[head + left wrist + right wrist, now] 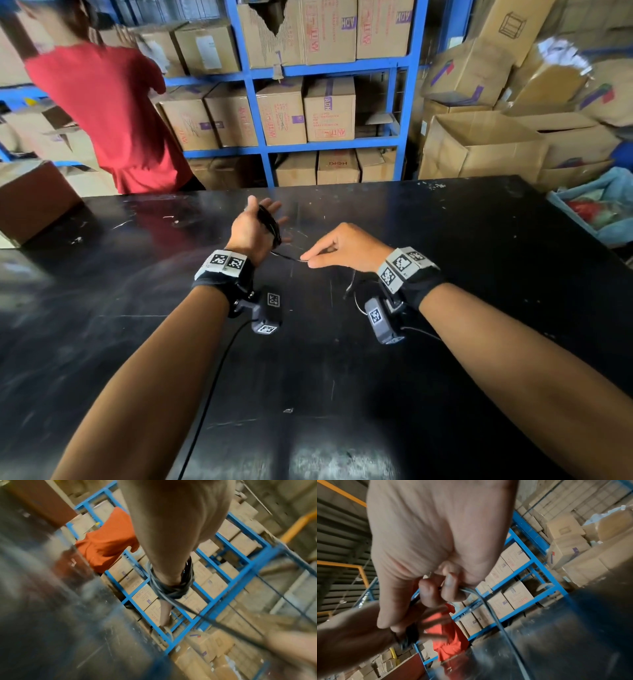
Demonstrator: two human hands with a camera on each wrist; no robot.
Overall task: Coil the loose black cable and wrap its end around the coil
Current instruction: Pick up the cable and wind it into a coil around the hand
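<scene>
The black cable's coil (270, 222) is looped round my left hand (250, 231), which is held upright above the black table (445, 377) with fingers straight and spread. The left wrist view shows the coil (171, 588) banding the palm (171, 527). A short strand (287, 257) runs from the coil to my right hand (308, 262), which pinches it between thumb and fingers. The right wrist view shows those fingertips (452, 589) on the cable, and the loose tail (496, 622) drops from them toward the table. In the head view the tail (351, 287) hangs under the right wrist.
A person in a red shirt (113, 113) stands behind the table's far left. A brown box (34, 198) sits on the table's left corner. Blue shelving (407, 102) with cartons fills the back. Open cartons (479, 147) pile up at the right.
</scene>
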